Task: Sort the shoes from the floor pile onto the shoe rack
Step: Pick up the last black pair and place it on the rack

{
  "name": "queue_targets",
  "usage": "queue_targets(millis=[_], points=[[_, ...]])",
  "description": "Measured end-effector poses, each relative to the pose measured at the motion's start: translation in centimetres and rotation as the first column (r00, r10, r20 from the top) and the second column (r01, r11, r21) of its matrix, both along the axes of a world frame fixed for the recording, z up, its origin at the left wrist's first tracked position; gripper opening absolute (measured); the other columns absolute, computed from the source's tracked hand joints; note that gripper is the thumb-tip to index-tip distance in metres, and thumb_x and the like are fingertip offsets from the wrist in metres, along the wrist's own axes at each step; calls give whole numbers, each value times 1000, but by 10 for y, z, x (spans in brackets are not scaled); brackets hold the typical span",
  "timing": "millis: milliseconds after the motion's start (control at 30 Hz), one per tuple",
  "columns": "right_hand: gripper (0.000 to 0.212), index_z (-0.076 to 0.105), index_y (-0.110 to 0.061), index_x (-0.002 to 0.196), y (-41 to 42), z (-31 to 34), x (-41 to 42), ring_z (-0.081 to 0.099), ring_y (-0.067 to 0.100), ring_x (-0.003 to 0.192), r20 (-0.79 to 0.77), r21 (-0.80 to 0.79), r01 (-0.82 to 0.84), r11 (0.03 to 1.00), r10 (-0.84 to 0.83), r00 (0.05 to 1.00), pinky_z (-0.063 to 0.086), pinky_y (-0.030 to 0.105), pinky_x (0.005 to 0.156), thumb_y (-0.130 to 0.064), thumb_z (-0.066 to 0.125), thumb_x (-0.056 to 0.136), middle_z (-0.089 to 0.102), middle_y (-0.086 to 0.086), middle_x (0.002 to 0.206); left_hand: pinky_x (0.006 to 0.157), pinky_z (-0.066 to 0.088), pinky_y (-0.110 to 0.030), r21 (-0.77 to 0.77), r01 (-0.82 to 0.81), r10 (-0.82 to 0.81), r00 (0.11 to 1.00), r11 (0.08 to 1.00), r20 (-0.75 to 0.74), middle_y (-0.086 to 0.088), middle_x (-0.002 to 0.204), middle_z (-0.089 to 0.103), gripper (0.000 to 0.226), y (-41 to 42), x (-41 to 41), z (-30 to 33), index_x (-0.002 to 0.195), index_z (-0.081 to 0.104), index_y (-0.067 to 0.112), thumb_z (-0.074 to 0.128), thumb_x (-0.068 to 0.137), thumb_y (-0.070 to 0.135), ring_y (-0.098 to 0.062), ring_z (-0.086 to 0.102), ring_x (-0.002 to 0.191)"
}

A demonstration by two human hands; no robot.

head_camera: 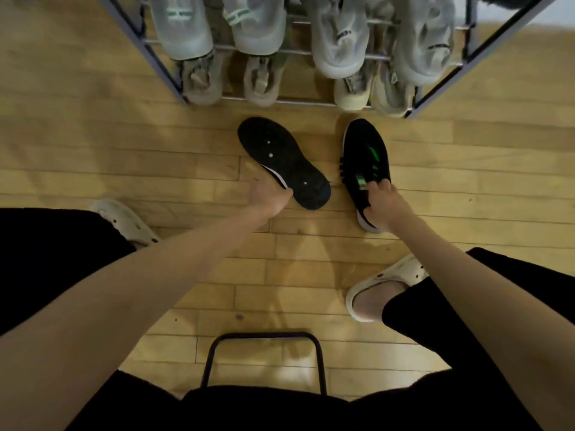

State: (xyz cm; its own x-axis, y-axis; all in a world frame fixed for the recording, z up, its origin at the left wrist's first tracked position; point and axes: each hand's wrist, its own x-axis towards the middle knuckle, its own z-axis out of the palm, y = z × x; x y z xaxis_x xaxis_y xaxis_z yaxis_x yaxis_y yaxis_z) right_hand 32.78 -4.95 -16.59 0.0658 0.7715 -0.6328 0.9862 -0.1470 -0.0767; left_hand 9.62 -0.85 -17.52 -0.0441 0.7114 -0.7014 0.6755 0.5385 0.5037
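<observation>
Two black shoes lie on the wooden floor in front of the shoe rack [174, 79]. The left black shoe [280, 157] is turned over, its dark sole facing up, and my left hand [269, 197] grips its edge near the heel. The right black shoe [365, 157] stands upright, with green marks on its tongue. My right hand [381, 205] holds it at the collar, fingers curled into the opening. The rack's metal bars carry two rows of pale shoes, grey-white ones [339, 42] above and beige ones [259, 85] below.
My feet in white clogs [378, 290] rest on the floor at left and right. A black metal stool frame [264, 337] stands between my knees at the bottom. Bare floor lies left and right of the black shoes.
</observation>
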Motion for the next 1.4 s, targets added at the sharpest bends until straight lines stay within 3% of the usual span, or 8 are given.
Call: queue_targets(millis=[133,333,733,900,1033,1100,1233,1400], points=[[77,14,-5,149,-6,-25,8,31,46,131,47,-10,117,993,-116,992,36,49,104,-34,56,91,25,28,145,95,43,-28,-85,-120,126,990,989,65,-8,138,49,69,0,22,-25,141,38,11,68,84,35,-25,49,126],[99,9,-11,151,-14,-55,-1,7,46,144,101,76,244,967,-250,963,22,55,114,-44,70,80,3,31,155,82,42,-26,-263,-426,466,878,866,110,0,132,51,126,12,52,-38,140,33,9,82,40,67,-19,53,117],[96,16,-28,143,-2,-53,-2,35,44,123,-82,27,605,796,-602,795,39,53,97,-35,77,69,28,19,138,92,52,-36,-266,-612,624,780,745,-46,-10,126,52,124,27,64,-50,138,30,4,79,41,62,-26,54,109],[68,43,-15,134,-6,-31,-1,50,29,116,-557,-89,851,517,-734,388,47,38,91,-20,71,73,51,7,121,89,51,-31,-266,-578,615,784,771,79,-1,118,58,93,2,32,-39,127,50,12,80,48,51,-20,55,102],[77,49,-2,130,-26,-7,2,52,36,118,-589,-511,811,286,-803,-88,49,40,89,-19,66,57,56,16,122,82,49,-30,-260,-539,578,810,801,102,0,106,57,66,-16,-4,-16,117,54,15,83,61,35,-19,54,100],[95,49,-1,132,-32,8,2,52,39,120,-561,-676,684,274,-793,-237,50,42,85,-26,68,43,55,19,124,78,47,-30,-285,-483,531,839,828,122,2,96,56,53,-24,-19,5,103,55,15,83,63,35,-20,54,98],[64,55,-6,119,-38,48,-18,58,32,100,-601,-771,541,337,-665,-443,53,37,80,-18,48,57,61,14,109,65,47,-24,-263,-408,458,872,874,173,3,86,58,35,-42,-38,51,77,49,20,82,69,29,-14,58,82],[65,54,-11,121,-49,102,-45,58,32,105,-597,-799,498,337,-544,-589,53,38,86,-19,43,57,59,11,118,70,52,-23,-142,-280,306,925,949,224,2,98,67,54,-51,-58,107,102,62,14,87,60,36,-13,64,92]])
